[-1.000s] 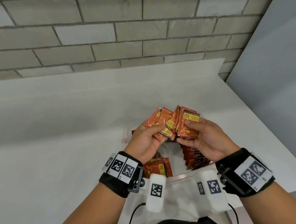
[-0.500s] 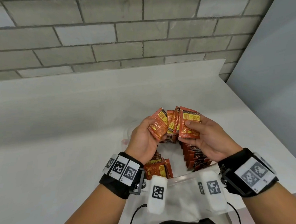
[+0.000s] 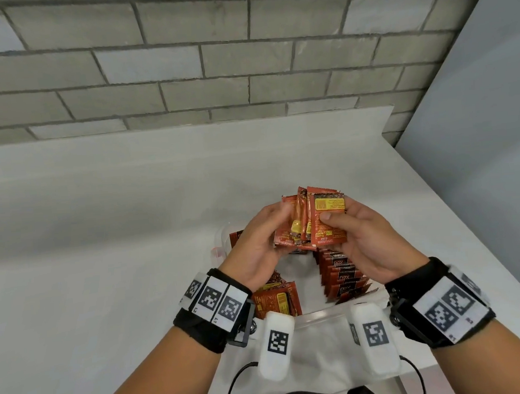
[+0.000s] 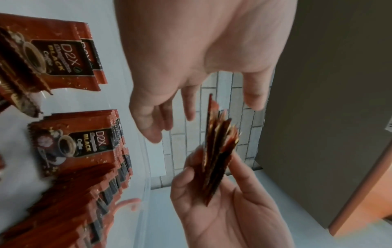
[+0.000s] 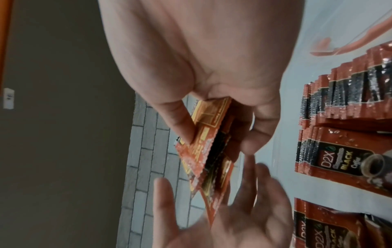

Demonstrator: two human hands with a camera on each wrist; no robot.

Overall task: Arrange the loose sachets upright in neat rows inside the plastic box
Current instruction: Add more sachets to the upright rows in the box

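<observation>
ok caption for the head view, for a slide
Right hand pinches a stack of sachets above the plastic box of upright rows, left hand open beside it.

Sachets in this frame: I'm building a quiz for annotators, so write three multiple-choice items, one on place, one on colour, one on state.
1. Where is the held bunch?
A) above the plastic box
B) in a drawer
C) on the floor

2. Main colour of the sachets?
A) blue
B) red-orange
C) green

3. The right hand is:
A) open and idle
B) pinching the bunch
C) curled, holding nothing

Key: A, the bunch hangs over the box; B, every wrapper is red-orange; B, thumb and fingers clamp the bunch.
</observation>
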